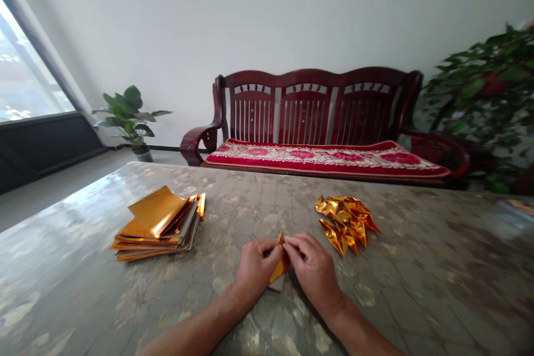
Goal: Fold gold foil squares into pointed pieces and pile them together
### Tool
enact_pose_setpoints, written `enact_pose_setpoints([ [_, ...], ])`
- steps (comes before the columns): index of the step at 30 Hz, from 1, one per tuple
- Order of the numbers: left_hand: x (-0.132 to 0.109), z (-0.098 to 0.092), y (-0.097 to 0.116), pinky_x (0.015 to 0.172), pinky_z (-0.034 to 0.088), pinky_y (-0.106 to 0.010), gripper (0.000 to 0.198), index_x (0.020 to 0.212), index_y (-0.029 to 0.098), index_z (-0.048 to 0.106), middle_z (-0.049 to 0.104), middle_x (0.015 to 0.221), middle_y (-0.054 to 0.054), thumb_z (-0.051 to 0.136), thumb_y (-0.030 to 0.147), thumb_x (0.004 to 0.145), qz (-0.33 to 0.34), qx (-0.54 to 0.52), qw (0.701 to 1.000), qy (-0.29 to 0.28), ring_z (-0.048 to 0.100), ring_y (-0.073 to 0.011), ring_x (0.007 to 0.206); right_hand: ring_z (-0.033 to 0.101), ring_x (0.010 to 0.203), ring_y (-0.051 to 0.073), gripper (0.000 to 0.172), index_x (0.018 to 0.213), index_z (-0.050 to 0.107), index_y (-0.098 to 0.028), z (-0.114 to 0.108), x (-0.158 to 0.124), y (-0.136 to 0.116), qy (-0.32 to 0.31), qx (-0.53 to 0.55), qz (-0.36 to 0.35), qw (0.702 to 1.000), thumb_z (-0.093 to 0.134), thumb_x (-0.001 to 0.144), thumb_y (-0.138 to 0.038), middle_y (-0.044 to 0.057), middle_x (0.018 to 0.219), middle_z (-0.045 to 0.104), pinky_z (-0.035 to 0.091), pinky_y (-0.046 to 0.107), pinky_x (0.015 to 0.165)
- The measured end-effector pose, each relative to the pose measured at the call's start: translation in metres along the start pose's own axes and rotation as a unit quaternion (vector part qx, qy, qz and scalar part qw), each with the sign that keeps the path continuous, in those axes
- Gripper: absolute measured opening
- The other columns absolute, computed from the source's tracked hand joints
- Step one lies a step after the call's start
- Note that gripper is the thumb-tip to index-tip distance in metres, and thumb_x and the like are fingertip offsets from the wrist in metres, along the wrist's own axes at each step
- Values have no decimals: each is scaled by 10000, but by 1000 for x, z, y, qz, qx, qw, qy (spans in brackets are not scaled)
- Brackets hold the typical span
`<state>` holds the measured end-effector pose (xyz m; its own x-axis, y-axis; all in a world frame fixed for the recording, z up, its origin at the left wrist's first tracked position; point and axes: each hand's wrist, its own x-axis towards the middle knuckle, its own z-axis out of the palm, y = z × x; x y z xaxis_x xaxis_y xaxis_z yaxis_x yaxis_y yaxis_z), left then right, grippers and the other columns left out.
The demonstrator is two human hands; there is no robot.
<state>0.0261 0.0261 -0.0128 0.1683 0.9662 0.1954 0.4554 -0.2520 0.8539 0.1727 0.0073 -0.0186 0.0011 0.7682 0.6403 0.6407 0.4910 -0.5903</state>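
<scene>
A sheet of gold foil paper [280, 270], partly folded with a pointed tip at its far end, is between my hands low over the table. My left hand [255, 264] pinches its left edge near the tip. From the other side, my right hand [314, 267] has thumb and fingers closed on the paper by the same tip. The sheet's grey underside shows at its near end. To the left lies a stack of flat gold foil sheets [156, 228]. Several folded gold foil pieces [348, 222] are heaped to the right of my right hand.
The table [233, 311] has a patterned, glossy cover. Beyond it stands a dark red wooden bench [304, 111] with a red floral cushion [325, 154]. Potted plants [131, 117] stand on both sides. A blurred clear packet [519, 210] lies at the table's right edge.
</scene>
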Motion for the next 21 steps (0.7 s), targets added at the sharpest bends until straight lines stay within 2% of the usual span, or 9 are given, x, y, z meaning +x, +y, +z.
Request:
enact_pose_setpoints([
  [6,-1,4,-8,572,332,-209,375,664,136,625,464,606,37,465,386,894,-15,-77,997,-21,434,-113,613,647,885,189,265,1099,702,-248,-1,-3,-1,-29,-16,-51,998,489,950,-196,59,931,691,532,313,815],
  [11,-2,7,-17,553,331,-199,432,667,154,568,432,610,46,443,486,914,-28,-127,991,-25,408,-108,610,645,884,195,292,1117,708,-263,-2,-5,-4,-41,-15,-68,997,482,948,-186,66,932,682,542,319,813],
  [15,0,4,-16,557,350,-200,436,647,158,569,466,594,42,435,473,917,-23,-95,995,-12,446,-114,606,647,913,196,307,1100,712,-266,-2,-4,-6,-46,28,-69,996,476,934,-159,68,955,686,541,323,838],
  [18,0,0,-12,607,396,-211,380,679,155,636,577,633,20,452,396,909,-8,-55,998,3,531,-136,648,655,914,196,251,1015,723,-245,-2,-3,-6,-36,91,-17,995,495,927,-187,68,960,698,540,313,833],
  [21,-2,-2,-8,690,441,-227,316,790,161,708,695,767,-10,479,350,897,9,-68,998,-7,616,-164,744,664,861,197,185,922,718,-214,-1,-2,-5,-25,155,89,984,541,915,-269,64,915,704,541,284,759],
])
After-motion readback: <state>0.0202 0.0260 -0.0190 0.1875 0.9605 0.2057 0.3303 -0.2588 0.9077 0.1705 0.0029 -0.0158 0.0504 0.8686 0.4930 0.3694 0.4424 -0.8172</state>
